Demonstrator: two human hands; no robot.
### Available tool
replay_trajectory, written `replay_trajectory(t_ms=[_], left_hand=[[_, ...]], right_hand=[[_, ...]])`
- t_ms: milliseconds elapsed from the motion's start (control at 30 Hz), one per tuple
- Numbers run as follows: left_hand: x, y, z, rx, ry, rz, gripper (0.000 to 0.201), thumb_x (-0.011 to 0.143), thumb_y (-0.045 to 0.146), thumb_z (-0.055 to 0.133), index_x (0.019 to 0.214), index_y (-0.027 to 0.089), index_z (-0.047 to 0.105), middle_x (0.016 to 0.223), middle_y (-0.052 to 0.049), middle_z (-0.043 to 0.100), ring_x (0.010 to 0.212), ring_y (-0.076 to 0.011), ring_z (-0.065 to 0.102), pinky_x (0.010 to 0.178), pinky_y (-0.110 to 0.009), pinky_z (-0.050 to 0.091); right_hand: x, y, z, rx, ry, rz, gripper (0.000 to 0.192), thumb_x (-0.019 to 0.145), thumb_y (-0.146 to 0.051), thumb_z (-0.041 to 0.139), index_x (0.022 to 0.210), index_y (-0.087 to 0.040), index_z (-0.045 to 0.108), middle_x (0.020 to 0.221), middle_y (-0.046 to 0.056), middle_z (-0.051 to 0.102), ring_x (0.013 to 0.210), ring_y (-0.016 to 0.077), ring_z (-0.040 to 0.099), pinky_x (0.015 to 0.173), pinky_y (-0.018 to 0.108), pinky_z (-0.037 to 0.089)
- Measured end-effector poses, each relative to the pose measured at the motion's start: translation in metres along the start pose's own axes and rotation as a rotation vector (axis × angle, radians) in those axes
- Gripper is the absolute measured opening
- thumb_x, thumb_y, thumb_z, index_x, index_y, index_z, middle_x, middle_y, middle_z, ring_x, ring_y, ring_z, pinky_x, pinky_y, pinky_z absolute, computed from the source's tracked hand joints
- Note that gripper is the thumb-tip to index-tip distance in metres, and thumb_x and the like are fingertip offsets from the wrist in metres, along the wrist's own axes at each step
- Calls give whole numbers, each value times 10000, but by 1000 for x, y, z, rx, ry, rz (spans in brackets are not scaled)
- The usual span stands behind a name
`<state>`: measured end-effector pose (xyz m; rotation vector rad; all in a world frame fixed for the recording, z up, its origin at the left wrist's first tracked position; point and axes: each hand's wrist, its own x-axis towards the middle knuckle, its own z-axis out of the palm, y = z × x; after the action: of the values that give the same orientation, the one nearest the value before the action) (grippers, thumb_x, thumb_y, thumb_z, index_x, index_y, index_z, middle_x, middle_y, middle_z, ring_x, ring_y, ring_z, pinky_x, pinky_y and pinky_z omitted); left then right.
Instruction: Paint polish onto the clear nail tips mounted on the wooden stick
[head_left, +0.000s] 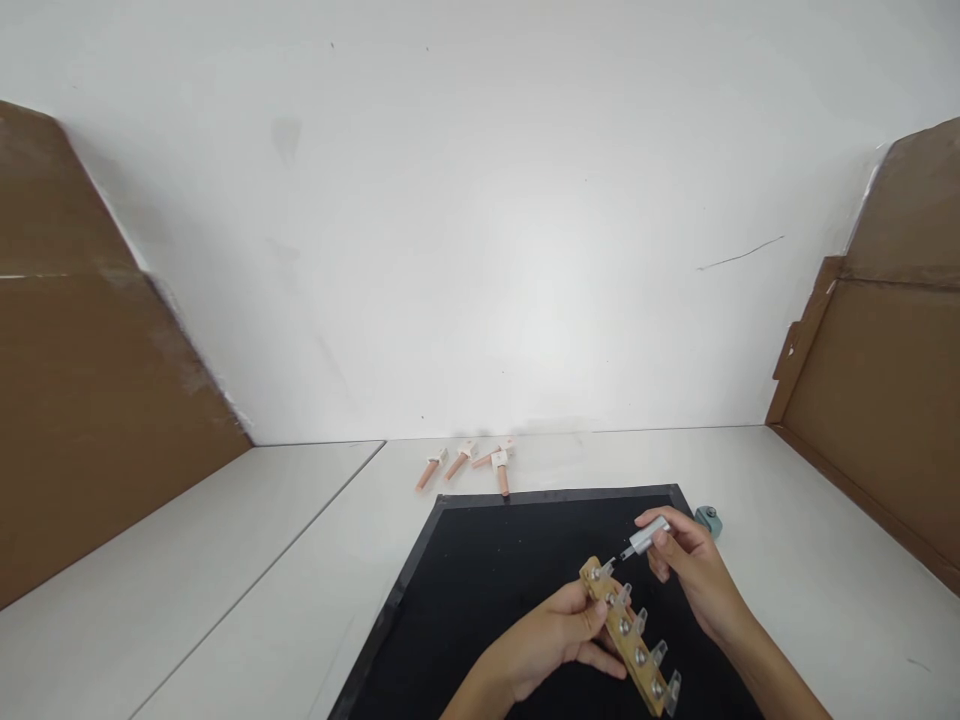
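The left hand (551, 632) is clamped on a tan wooden strip with 5 metal terminals (632, 640), held above the black rectangular mat (480, 580). At its 1 o'clock, the right hand (694, 565) pinches a small silver cylindrical screwdriver (645, 538), tip near the top terminal. 4 copper-pink lugs (469, 462) lie at 12 o'clock beyond the mat.

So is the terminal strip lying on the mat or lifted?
Lifted: the left hand holds the terminal strip tilted above the black mat.

Tan terminal strip (630, 640) held tilted, small silver screwdriver (646, 537) at its top screw.
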<state>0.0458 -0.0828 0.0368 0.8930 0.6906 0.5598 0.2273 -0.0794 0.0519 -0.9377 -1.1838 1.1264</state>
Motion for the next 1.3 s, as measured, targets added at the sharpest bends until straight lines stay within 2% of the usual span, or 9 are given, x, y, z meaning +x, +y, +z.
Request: replay_trajectory(t_ms=[267,733,933,1067,1300], left_hand=[[-3,6,8,2,-13,3,555,533,544,809,895,152,656,775,-34,675,773,-176,670,720,-327,529],[-7,4,3,1,-15,23,532,556,538,800,903,156,669,833,-49,681,778,-180,665,728,-339,535],[-7,7,5,6,-38,29,508,592,518,790,919,153,658,834,-57,679,804,-190,663,747,-352,525],[-8,8,6,16,-56,45,476,628,499,776,932,156,647,824,-53,670,818,-204,663,763,-372,516],[-10,8,5,20,-48,41,518,599,524,784,936,157,643,842,-54,658,837,-210,651,774,-383,507]], right_hand=[[0,-6,3,3,-37,26,447,645,-612,733,763,-182,712,459,-70,425,421,89,342,434,226,277],[-2,-10,2,-15,11,7,420,665,-596,729,774,-190,708,458,-77,411,431,89,341,445,221,273],[-2,-14,5,-15,-16,9,468,619,-632,733,750,-183,709,461,-66,428,423,97,348,432,230,285],[-3,-16,5,-30,-23,17,435,631,-602,741,742,-182,717,491,-53,446,433,104,354,426,236,296],[-3,-15,5,-46,9,16,404,647,-580,742,733,-185,726,496,-54,437,447,101,354,425,225,307]])
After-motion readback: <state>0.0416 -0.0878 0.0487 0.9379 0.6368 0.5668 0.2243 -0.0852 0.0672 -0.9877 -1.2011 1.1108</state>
